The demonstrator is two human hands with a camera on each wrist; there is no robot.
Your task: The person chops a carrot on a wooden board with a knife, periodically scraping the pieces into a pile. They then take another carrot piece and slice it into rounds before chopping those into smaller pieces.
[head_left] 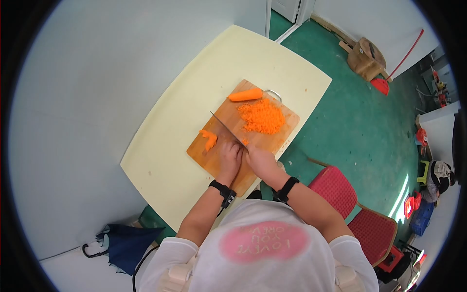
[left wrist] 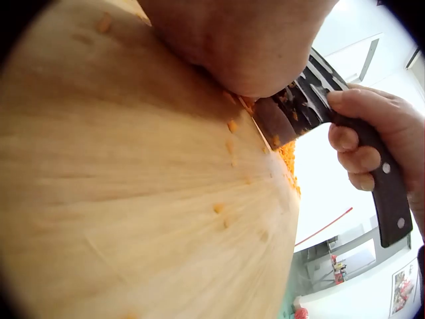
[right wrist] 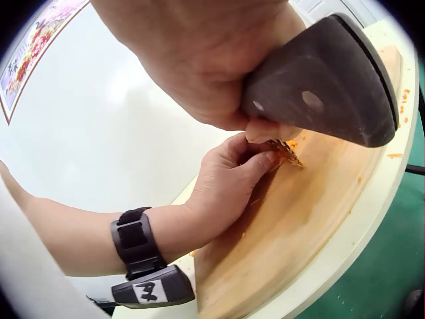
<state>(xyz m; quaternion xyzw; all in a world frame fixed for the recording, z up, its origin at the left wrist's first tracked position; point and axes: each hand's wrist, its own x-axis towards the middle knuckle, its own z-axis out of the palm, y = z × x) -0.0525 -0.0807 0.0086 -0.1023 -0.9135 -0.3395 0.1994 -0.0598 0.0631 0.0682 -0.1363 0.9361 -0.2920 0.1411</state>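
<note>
My right hand (head_left: 261, 161) grips the black riveted handle of a kitchen knife (left wrist: 392, 193). The blade slants over the wooden cutting board (head_left: 194, 151), its edge down near the wood, with orange bits stuck to its side. Close beside the blade, my left hand (head_left: 230, 158) has its fingers curled down on a carrot piece, mostly hidden under the fingers; orange shows by the thumb in the right wrist view. Across the board lie a heap of finely chopped carrot (head_left: 262, 117), a peeled carrot (head_left: 245, 95) and a few carrot slices (head_left: 209, 140).
The board lies on a cream table (head_left: 165, 146) beside a wall, near the table edge close to the person. Carrot crumbs dot the board and table edge. Red chairs (head_left: 335, 190) stand to the right, a dark blue umbrella (head_left: 129, 248) at the lower left.
</note>
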